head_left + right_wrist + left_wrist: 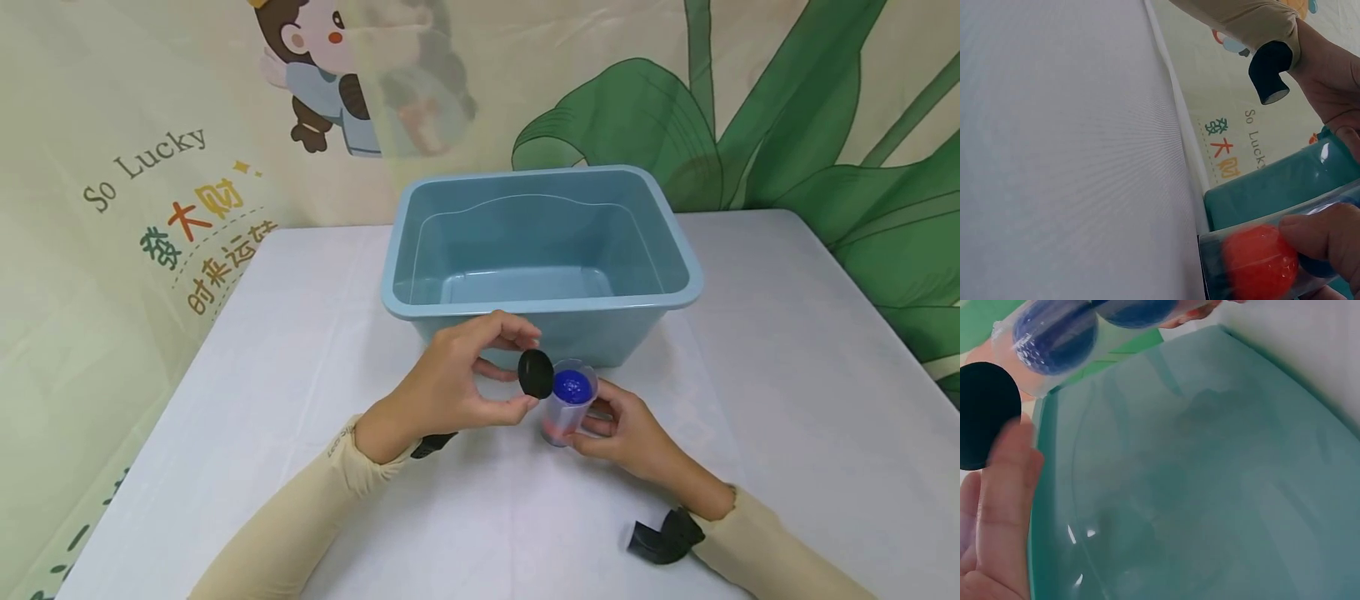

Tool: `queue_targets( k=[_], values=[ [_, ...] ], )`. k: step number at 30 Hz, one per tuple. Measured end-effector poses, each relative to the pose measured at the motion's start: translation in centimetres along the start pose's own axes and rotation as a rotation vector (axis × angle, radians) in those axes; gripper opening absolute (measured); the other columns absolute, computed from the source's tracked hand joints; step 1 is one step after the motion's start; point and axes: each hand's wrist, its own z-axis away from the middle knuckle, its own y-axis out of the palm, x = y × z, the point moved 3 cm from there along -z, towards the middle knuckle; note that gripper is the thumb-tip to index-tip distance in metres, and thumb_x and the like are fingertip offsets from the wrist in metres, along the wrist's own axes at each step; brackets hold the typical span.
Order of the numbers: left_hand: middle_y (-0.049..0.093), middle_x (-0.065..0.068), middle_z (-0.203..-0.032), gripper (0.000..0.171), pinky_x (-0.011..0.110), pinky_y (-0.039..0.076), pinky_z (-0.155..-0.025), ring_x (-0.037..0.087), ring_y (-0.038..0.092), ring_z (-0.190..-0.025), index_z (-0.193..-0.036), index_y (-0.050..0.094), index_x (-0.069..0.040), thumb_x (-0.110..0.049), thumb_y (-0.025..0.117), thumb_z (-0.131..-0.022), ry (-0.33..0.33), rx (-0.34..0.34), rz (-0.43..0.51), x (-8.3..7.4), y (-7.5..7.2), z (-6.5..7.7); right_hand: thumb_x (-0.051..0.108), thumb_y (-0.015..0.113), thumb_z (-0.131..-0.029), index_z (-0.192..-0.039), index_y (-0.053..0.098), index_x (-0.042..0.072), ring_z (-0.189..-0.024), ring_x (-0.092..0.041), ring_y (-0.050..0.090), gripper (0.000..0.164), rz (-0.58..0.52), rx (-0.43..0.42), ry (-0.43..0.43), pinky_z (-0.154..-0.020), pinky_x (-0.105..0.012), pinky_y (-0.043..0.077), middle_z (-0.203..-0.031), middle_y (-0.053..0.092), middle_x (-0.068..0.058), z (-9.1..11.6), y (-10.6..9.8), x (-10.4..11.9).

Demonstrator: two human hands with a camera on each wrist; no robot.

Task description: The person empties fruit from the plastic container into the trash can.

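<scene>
In the head view my left hand (pixel 446 375) pinches a round black lid (pixel 536 374) by its edge, thumb below and fingers above. My right hand (pixel 637 437) grips a clear plastic tube (pixel 564 414) from its right side. The tube's mouth is uncovered, and a blue ball (pixel 572 387) sits near the top. Two blue balls (pixel 1054 336) show through the tube wall in the left wrist view. At the tube's bottom end lies a red ball (pixel 1260 261), seen in the right wrist view. The lid is held just left of the tube's rim.
A light blue plastic bin (pixel 540 306) stands at the back of the table, right behind both hands. The table has a white cloth (pixel 465 533) over it. A printed curtain (pixel 210 100) hangs behind. Black wrist mounts (pixel 663 539) stick out below the sleeves.
</scene>
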Motion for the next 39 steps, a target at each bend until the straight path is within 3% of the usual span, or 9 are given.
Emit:
queue_targets(
  k=[4, 8, 15, 21, 28, 39],
  values=[
    [0.064, 0.000, -0.105, 0.042, 0.024, 0.058, -0.080, 0.010, 0.066, -0.098, -0.108, 0.061, -0.007, -0.009, 0.083, -0.073, -0.008, -0.001, 0.012, -0.3, 0.2, -0.3, -0.010, 0.076, -0.079, -0.137, 0.049, -0.008, -0.116, -0.013, 0.063, 0.064, -0.021, 0.007, -0.004, -0.092, -0.031, 0.054, -0.133, 0.054, -0.027, 0.0, 0.0, 0.0],
    [0.064, 0.000, -0.104, 0.037, 0.025, 0.058, -0.083, 0.009, 0.063, -0.099, -0.105, 0.064, -0.007, -0.008, 0.082, -0.072, 0.047, 0.001, -0.006, -0.4, 0.4, -0.7, -0.010, 0.076, -0.079, -0.137, 0.048, -0.009, -0.116, -0.012, 0.063, 0.065, -0.032, 0.012, -0.009, -0.092, -0.031, 0.054, -0.133, 0.054, -0.028, -0.1, 0.0, 0.0],
    [0.066, 0.005, -0.110, 0.038, 0.023, 0.056, -0.085, 0.011, 0.064, -0.105, -0.111, 0.072, -0.003, -0.009, 0.081, -0.075, 0.166, 0.042, -0.048, -0.5, 1.0, -1.5, -0.009, 0.076, -0.081, -0.140, 0.045, -0.010, -0.116, -0.010, 0.062, 0.066, -0.052, 0.024, -0.024, -0.092, -0.030, 0.053, -0.135, 0.052, -0.029, 0.0, -0.1, -0.1],
    [0.069, 0.005, -0.114, 0.041, 0.021, 0.051, -0.093, 0.011, 0.065, -0.108, -0.121, 0.070, -0.003, -0.009, 0.077, -0.080, 0.245, 0.127, -0.129, -0.9, 1.5, -2.4, -0.011, 0.073, -0.082, -0.139, 0.045, -0.011, -0.115, -0.011, 0.063, 0.064, -0.065, 0.026, -0.076, -0.091, -0.030, 0.054, -0.131, 0.053, -0.028, 0.1, -0.1, -0.2],
    [0.070, 0.004, -0.118, 0.039, 0.019, 0.047, -0.098, 0.011, 0.063, -0.111, -0.122, 0.067, -0.003, -0.015, 0.075, -0.085, 0.243, 0.218, -0.232, -1.2, 1.9, -2.7, -0.011, 0.073, -0.082, -0.137, 0.047, -0.012, -0.115, -0.011, 0.064, 0.061, -0.060, 0.021, -0.092, -0.091, -0.029, 0.054, -0.132, 0.052, -0.027, 0.2, 0.0, -0.3],
    [0.068, 0.004, -0.123, 0.033, 0.021, 0.046, -0.100, 0.016, 0.061, -0.115, -0.120, 0.071, -0.005, -0.018, 0.076, -0.089, 0.241, 0.328, -0.314, -1.4, 2.1, -3.1, -0.012, 0.072, -0.082, -0.139, 0.043, -0.013, -0.116, -0.010, 0.062, 0.064, -0.076, 0.031, -0.100, -0.091, -0.030, 0.054, -0.139, 0.046, -0.032, 0.2, -0.1, -0.2]
  ],
)
